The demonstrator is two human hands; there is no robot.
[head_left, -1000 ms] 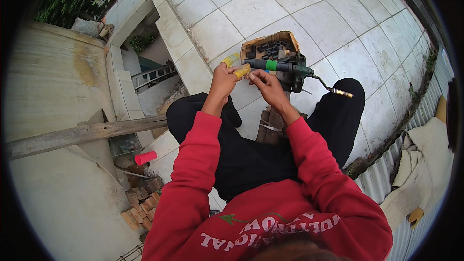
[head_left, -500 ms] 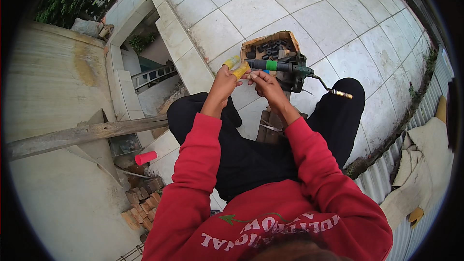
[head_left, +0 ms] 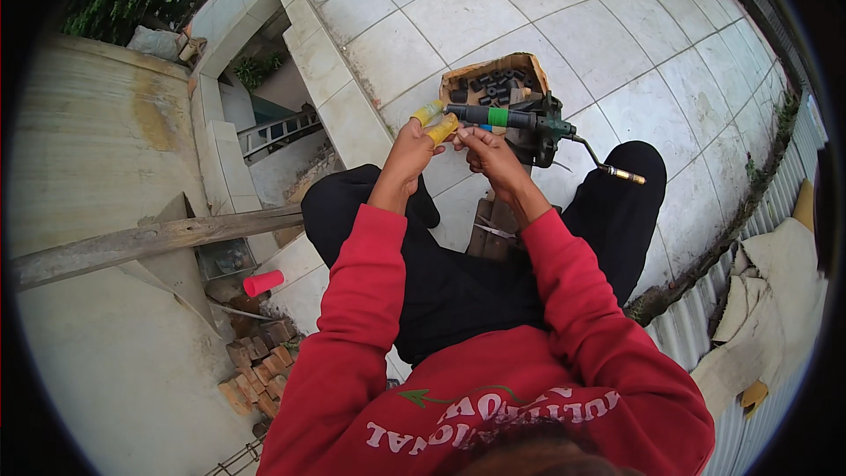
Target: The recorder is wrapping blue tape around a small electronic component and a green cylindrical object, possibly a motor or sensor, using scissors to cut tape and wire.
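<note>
My left hand is raised in front of me, with yellow coverings around two outstretched, parted digits. Beside them is the left end of a dark rod with a bright green band, part of a dark hand-cranked device. My right hand has thumb and forefinger pinched together by the lower yellow covering; whatever lies between them is too small to make out. The device's bent crank extends right and ends in a brass-coloured grip near my right knee.
Behind the device sits an open cardboard box holding several short black cylinders. A wooden beam reaches toward my left knee. A red cup-like piece and stacked bricks lie lower left. Corrugated sheeting borders the tiled floor at right.
My hands stay nearly in place beside the rod end, the right fingers still pinched. The view has shifted slightly; the crank looks the same.
</note>
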